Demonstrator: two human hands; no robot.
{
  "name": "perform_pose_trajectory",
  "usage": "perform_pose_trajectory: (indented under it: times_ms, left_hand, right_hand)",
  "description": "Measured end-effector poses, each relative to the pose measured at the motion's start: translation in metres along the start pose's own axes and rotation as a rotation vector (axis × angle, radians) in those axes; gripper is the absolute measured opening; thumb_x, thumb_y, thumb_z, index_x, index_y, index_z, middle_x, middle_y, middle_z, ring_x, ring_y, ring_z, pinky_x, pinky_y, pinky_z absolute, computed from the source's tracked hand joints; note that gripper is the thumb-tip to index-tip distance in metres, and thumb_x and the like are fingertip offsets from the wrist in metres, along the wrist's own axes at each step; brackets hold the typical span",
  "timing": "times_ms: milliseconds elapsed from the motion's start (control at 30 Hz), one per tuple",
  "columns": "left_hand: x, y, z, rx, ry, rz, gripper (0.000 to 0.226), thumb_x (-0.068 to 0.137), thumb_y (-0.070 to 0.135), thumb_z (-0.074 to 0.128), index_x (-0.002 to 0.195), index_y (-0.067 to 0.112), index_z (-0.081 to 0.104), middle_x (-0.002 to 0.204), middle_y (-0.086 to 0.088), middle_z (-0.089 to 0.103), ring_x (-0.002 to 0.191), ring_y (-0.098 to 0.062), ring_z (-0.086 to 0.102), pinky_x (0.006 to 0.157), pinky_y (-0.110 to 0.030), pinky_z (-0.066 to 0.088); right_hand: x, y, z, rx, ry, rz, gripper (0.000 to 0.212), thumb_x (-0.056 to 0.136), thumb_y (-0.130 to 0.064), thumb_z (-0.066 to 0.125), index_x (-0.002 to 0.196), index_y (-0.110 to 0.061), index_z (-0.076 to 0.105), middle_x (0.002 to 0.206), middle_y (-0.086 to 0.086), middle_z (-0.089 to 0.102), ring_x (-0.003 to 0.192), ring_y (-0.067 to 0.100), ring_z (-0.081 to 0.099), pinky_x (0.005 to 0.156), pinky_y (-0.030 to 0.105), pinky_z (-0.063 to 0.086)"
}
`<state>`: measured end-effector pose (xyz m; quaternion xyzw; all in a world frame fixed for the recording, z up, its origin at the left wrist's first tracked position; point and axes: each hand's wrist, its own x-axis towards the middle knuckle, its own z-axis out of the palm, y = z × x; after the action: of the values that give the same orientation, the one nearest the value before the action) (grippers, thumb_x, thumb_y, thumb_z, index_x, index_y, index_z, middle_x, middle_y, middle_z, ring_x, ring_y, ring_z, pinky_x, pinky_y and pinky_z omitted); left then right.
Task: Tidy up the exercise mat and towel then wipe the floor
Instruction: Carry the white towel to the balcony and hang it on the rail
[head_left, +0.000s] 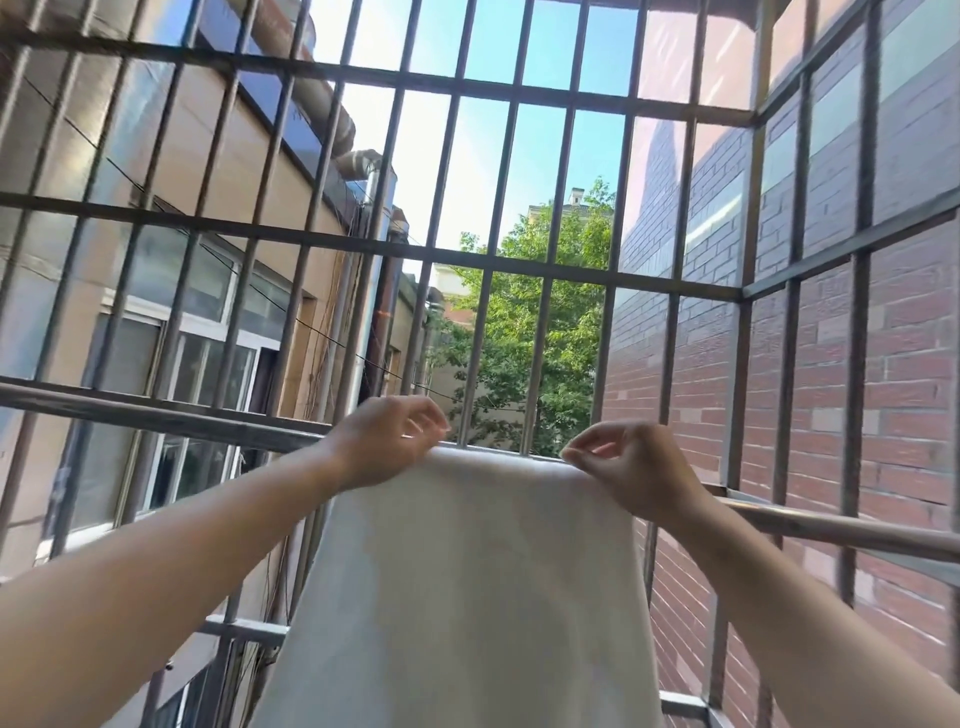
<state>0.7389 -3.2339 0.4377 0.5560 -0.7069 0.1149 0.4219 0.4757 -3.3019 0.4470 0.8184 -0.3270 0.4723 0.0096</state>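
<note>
White towel (467, 571) draped over horizontal rail (156, 414) inside window bars (311, 239), hanging down toward camera. Right hand (631, 467) at top right corner, thumb and forefinger pinching fold. Left hand (382, 441) at top left corner, fingers curled (grip on cloth: cannot tell). Brick wall (883, 364) right.

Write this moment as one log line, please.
towel: draped over rail | left hand: at top edge | right hand: at top edge | grip: unclear
</note>
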Motion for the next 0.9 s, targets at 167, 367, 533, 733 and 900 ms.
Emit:
perform_pose_trajectory:
  times_ms: [167,367,533,733,900]
  left_hand:
    - [0.003,0.036,0.041,0.082,-0.098,0.131,0.025,0.082,0.044,0.064,0.104,0.032,0.064,0.110,0.006,0.065,0.103,-0.011,0.058,0.089,-0.032,0.048]
    - [0.009,0.040,0.053,-0.084,0.051,0.101,0.012,0.074,0.038,0.075,0.082,0.029,0.072,0.086,0.012,0.067,0.087,-0.007,0.062,0.081,-0.023,0.047]
    - [0.022,0.042,0.046,-0.119,0.157,0.052,0.008,0.081,0.031,0.070,0.086,0.026,0.074,0.086,0.010,0.068,0.076,-0.005,0.058,0.074,-0.022,0.044]
    - [0.032,0.030,0.035,-0.127,0.207,0.031,0.006,0.080,0.032,0.070,0.086,0.029,0.071,0.085,0.009,0.067,0.073,-0.004,0.058,0.072,-0.025,0.045]
    - [0.033,0.017,0.026,-0.100,0.208,0.015,0.003,0.080,0.034,0.070,0.082,0.033,0.069,0.086,0.007,0.068,0.071,-0.004,0.056,0.069,-0.023,0.040]
  right_hand:
    - [-0.008,0.004,-0.006,-0.056,-0.058,0.017,0.010,0.073,-0.036,0.076,0.077,-0.028,0.072,0.083,-0.004,0.071,0.079,0.010,0.065,0.071,0.030,0.054]
    - [-0.024,0.012,-0.021,-0.186,-0.094,-0.032,0.029,0.077,-0.042,0.071,0.091,-0.017,0.071,0.081,-0.008,0.062,0.076,0.008,0.057,0.054,0.008,0.033]
    - [-0.025,0.016,-0.023,-0.138,-0.079,-0.052,0.033,0.073,-0.043,0.074,0.094,-0.018,0.071,0.089,-0.007,0.068,0.081,0.008,0.060,0.061,0.015,0.041]
    - [-0.017,0.006,-0.003,-0.068,0.010,-0.058,0.022,0.073,-0.030,0.078,0.089,-0.017,0.072,0.079,-0.004,0.070,0.070,0.010,0.063,0.061,0.024,0.052]
    - [0.006,0.000,0.002,0.082,0.093,0.024,0.011,0.077,-0.018,0.074,0.088,-0.015,0.074,0.073,-0.005,0.066,0.062,0.005,0.059,0.055,0.009,0.047]
